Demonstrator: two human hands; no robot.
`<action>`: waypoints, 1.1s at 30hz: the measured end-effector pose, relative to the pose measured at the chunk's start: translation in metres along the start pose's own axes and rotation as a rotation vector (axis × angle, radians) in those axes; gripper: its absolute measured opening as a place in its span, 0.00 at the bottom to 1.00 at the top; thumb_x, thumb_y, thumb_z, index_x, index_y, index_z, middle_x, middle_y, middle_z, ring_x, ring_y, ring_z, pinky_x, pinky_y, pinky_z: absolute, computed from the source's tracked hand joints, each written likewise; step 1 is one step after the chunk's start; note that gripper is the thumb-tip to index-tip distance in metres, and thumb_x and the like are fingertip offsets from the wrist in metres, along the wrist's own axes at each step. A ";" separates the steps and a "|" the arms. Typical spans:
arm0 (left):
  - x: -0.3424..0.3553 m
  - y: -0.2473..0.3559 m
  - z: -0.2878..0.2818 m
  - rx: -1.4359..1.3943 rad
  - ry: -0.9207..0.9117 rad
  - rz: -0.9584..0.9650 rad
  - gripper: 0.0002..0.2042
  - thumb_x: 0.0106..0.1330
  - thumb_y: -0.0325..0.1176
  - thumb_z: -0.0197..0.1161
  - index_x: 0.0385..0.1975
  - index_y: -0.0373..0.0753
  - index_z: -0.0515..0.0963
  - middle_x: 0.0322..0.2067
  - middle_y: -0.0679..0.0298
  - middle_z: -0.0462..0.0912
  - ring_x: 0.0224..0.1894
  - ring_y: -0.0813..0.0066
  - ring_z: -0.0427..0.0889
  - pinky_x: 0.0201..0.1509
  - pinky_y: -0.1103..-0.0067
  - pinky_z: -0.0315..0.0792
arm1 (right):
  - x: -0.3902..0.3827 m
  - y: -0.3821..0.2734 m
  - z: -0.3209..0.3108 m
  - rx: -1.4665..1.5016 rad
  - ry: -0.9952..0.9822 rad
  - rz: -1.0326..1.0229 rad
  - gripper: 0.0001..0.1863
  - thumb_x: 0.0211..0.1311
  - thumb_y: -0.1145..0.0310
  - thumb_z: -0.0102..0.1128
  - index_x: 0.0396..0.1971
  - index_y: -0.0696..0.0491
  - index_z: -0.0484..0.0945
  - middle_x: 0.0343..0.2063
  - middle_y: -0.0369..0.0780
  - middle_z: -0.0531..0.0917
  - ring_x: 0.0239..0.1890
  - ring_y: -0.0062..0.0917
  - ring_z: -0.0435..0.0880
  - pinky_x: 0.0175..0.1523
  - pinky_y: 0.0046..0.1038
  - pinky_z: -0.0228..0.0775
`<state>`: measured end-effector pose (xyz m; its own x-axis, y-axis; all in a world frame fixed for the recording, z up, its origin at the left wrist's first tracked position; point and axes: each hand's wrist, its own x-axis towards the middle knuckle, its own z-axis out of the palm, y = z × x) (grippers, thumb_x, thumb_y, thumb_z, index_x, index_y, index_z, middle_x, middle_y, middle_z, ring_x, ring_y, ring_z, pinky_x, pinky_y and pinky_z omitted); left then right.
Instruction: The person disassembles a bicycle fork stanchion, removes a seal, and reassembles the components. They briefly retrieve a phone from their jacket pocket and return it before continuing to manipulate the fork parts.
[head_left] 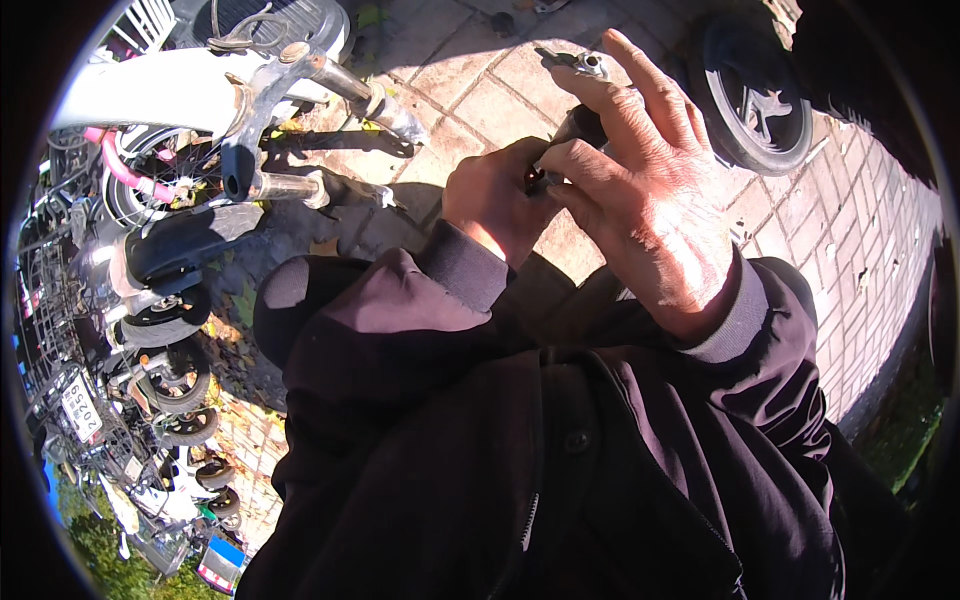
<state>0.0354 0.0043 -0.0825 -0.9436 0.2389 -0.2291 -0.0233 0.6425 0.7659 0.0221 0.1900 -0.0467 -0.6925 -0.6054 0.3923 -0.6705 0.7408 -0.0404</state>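
Observation:
My left hand [500,192] is closed in a fist around a dark, rounded part [580,126]. Most of that part is hidden by my fingers, so its kind does not show. Over it, my right hand [655,190] brings thumb and forefinger together beside the left fist, while its other fingers stretch up and away. What the pinch holds is too small to make out. A metal piece with a round hole [592,65] shows just beyond the right fingertips; whether it joins the dark part I cannot tell.
A two-legged front fork [345,80] without a wheel juts in from the left, below a white body panel [150,92]. A small black-tyred wheel [752,105] lies on the paving at the right. Several parked two-wheelers line the left side. Brick paving [450,70] lies underneath.

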 end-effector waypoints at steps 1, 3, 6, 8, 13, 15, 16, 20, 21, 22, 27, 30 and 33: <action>0.000 0.001 0.000 -0.037 0.003 -0.018 0.16 0.58 0.41 0.70 0.44 0.42 0.83 0.32 0.54 0.87 0.37 0.51 0.86 0.40 0.64 0.80 | 0.001 0.001 0.001 -0.024 0.010 -0.009 0.16 0.39 0.69 0.78 0.33 0.48 0.86 0.61 0.43 0.78 0.71 0.48 0.65 0.68 0.49 0.64; -0.001 0.002 -0.001 -0.032 0.010 -0.054 0.16 0.57 0.39 0.71 0.45 0.42 0.83 0.32 0.54 0.87 0.37 0.52 0.87 0.40 0.65 0.80 | 0.008 0.002 0.002 -0.096 0.078 -0.047 0.15 0.40 0.69 0.78 0.33 0.47 0.87 0.62 0.43 0.77 0.72 0.48 0.64 0.70 0.50 0.61; -0.001 0.004 -0.002 -0.084 0.072 -0.033 0.16 0.56 0.36 0.71 0.45 0.42 0.83 0.32 0.53 0.87 0.37 0.53 0.87 0.40 0.67 0.81 | 0.021 -0.005 -0.006 -0.218 0.166 -0.089 0.14 0.42 0.70 0.75 0.34 0.45 0.87 0.64 0.44 0.76 0.73 0.50 0.62 0.72 0.52 0.56; 0.001 0.003 -0.004 -0.136 0.145 0.020 0.17 0.55 0.35 0.72 0.45 0.42 0.84 0.31 0.53 0.87 0.36 0.53 0.88 0.39 0.68 0.80 | 0.020 -0.020 -0.024 0.003 0.062 0.080 0.16 0.44 0.70 0.74 0.38 0.43 0.87 0.64 0.44 0.75 0.72 0.52 0.62 0.73 0.53 0.54; 0.008 -0.003 -0.009 -0.182 0.229 -0.034 0.16 0.54 0.31 0.71 0.44 0.40 0.84 0.29 0.54 0.87 0.32 0.55 0.87 0.35 0.68 0.78 | 0.015 -0.030 -0.048 0.074 0.244 0.142 0.16 0.47 0.70 0.74 0.39 0.49 0.84 0.49 0.44 0.82 0.55 0.42 0.76 0.60 0.42 0.65; 0.008 -0.004 -0.012 -0.275 0.253 -0.004 0.10 0.57 0.26 0.68 0.39 0.36 0.83 0.29 0.58 0.86 0.31 0.66 0.85 0.35 0.73 0.76 | 0.013 -0.027 -0.047 0.261 0.236 0.300 0.14 0.50 0.69 0.73 0.38 0.53 0.83 0.38 0.42 0.85 0.42 0.32 0.82 0.50 0.34 0.73; 0.010 -0.005 -0.013 -0.335 0.264 0.028 0.08 0.59 0.24 0.70 0.38 0.34 0.83 0.30 0.61 0.86 0.33 0.73 0.83 0.37 0.76 0.75 | 0.015 -0.030 -0.038 0.711 0.111 0.603 0.14 0.57 0.65 0.71 0.39 0.56 0.82 0.35 0.42 0.84 0.38 0.30 0.82 0.45 0.31 0.73; 0.013 -0.007 -0.012 -0.468 0.241 0.077 0.06 0.61 0.18 0.68 0.37 0.31 0.82 0.33 0.63 0.85 0.36 0.77 0.81 0.42 0.78 0.76 | 0.016 -0.032 -0.003 1.588 -0.378 1.080 0.34 0.71 0.40 0.55 0.49 0.61 0.79 0.38 0.43 0.84 0.40 0.28 0.82 0.48 0.30 0.74; 0.012 -0.007 -0.009 -0.515 0.248 0.076 0.06 0.62 0.18 0.68 0.37 0.30 0.82 0.34 0.62 0.85 0.37 0.76 0.82 0.42 0.78 0.77 | 0.014 -0.035 0.003 1.752 -0.379 1.134 0.35 0.70 0.39 0.54 0.50 0.62 0.78 0.42 0.43 0.84 0.44 0.28 0.81 0.52 0.31 0.73; 0.015 -0.008 -0.007 -0.634 0.251 0.024 0.05 0.64 0.19 0.64 0.38 0.29 0.81 0.37 0.58 0.84 0.40 0.71 0.83 0.46 0.74 0.78 | 0.012 -0.032 0.007 1.910 -0.425 1.100 0.32 0.69 0.42 0.57 0.52 0.60 0.78 0.47 0.44 0.82 0.50 0.28 0.79 0.57 0.34 0.70; 0.016 -0.015 0.002 -0.684 0.303 0.014 0.09 0.63 0.19 0.60 0.41 0.33 0.82 0.33 0.58 0.87 0.37 0.73 0.85 0.41 0.76 0.78 | 0.011 -0.034 0.015 1.969 -0.325 1.088 0.26 0.67 0.49 0.65 0.51 0.56 0.80 0.45 0.38 0.84 0.47 0.22 0.81 0.55 0.28 0.72; 0.017 -0.015 0.010 -0.833 0.271 -0.035 0.09 0.65 0.20 0.59 0.42 0.34 0.82 0.34 0.59 0.87 0.37 0.74 0.84 0.40 0.77 0.78 | 0.013 -0.038 0.016 1.978 -0.257 1.180 0.22 0.67 0.55 0.67 0.50 0.56 0.80 0.42 0.37 0.85 0.44 0.22 0.83 0.55 0.27 0.74; 0.017 -0.012 0.014 -0.924 0.270 -0.088 0.09 0.67 0.21 0.57 0.43 0.34 0.82 0.34 0.60 0.86 0.37 0.74 0.84 0.40 0.77 0.78 | 0.011 -0.040 0.017 1.980 -0.254 1.270 0.21 0.67 0.55 0.67 0.50 0.56 0.80 0.41 0.37 0.85 0.43 0.22 0.84 0.54 0.27 0.74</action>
<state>0.0241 0.0109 -0.1036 -0.9675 -0.0320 -0.2510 -0.2396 -0.2034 0.9493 0.0363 0.1486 -0.0564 -0.7107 -0.3760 -0.5946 0.7026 -0.3355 -0.6276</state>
